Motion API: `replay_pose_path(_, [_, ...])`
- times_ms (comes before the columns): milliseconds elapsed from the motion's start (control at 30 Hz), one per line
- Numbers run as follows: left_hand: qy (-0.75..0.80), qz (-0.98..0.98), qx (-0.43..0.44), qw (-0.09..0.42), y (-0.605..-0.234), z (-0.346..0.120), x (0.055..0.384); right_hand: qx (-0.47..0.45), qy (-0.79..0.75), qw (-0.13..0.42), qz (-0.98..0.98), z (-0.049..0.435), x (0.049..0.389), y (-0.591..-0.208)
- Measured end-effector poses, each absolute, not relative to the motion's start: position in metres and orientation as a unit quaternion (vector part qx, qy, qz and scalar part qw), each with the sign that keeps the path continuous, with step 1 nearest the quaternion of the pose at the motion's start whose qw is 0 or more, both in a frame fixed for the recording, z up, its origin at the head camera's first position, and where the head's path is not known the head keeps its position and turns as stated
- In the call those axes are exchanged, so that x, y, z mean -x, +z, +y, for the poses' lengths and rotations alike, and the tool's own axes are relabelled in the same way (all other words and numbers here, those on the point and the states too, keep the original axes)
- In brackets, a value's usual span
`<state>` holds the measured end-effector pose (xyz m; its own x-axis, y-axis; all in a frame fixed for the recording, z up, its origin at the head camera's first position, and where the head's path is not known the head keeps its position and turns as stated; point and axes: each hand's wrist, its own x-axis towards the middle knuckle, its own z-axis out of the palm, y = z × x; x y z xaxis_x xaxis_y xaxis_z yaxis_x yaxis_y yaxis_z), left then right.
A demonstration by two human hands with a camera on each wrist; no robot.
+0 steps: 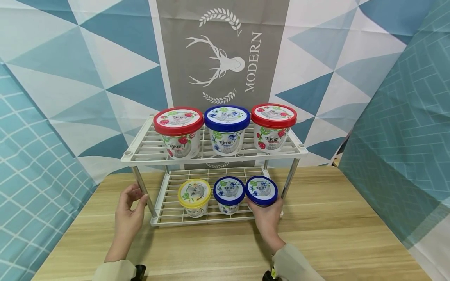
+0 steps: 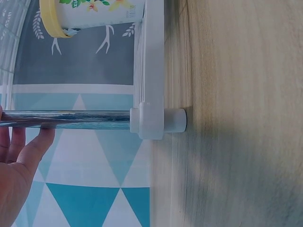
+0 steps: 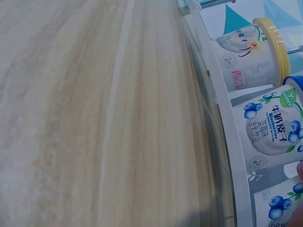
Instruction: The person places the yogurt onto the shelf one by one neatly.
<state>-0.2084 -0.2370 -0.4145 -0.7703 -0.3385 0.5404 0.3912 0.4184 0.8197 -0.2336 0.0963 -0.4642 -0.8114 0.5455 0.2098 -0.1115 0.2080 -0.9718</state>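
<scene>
A white two-tier rack [image 1: 214, 159] with metal posts stands on the wooden table. My left hand [image 1: 129, 210] holds the front left metal post [image 2: 90, 119] between thumb and fingers, low down. On the lower shelf, my right hand [image 1: 268, 218] grips the rightmost small blueberry tub [image 1: 261, 190], which has a blue lid. Its base is partly hidden by my hand. Beside it stands another small blue-lidded blueberry tub [image 3: 270, 125]. Left of that is a small tub with a yellow lid [image 1: 194, 194]. All of these tubs are upright.
The upper shelf carries a large red-lidded tub [image 1: 179, 132], a large blue-lidded tub [image 1: 227, 130] and another large red-lidded tub [image 1: 273, 128]. Behind the rack hangs a patterned cloth [image 1: 225, 47] with a deer head. Tiled-look cloth [image 1: 35, 187] flanks the wooden table [image 1: 211, 253].
</scene>
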Motion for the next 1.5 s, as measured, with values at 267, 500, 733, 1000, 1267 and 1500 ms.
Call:
replay_pose_path(267, [-0.535, -0.772, 0.022, 0.343, -0.413, -0.235, 0.207, 0.146, 0.615, 0.27, -0.726, 0.097, 0.234, -0.466])
replay_pose_path(500, [-0.533, -0.77, 0.034, 0.349, -0.426, -0.242, 0.215, 0.153, 0.606, 0.268, -0.733, 0.097, 0.234, -0.468])
replay_pose_path(733, [-0.535, -0.763, 0.051, 0.359, -0.426, -0.243, 0.215, 0.111, 0.592, 0.281, -0.747, 0.099, 0.233, -0.47])
replay_pose_path(1000, [-0.537, -0.761, 0.053, 0.359, -0.426, -0.242, 0.215, 0.065, 0.575, 0.23, -0.782, 0.11, 0.226, -0.476])
replay_pose_path(1267, [-0.536, -0.766, 0.038, 0.352, -0.426, -0.243, 0.215, 0.062, 0.55, 0.197, -0.809, 0.12, 0.225, -0.477])
replay_pose_path(1500, [-0.542, -0.765, 0.037, 0.345, -0.426, -0.243, 0.216, 0.07, 0.53, 0.191, -0.823, 0.122, 0.226, -0.474])
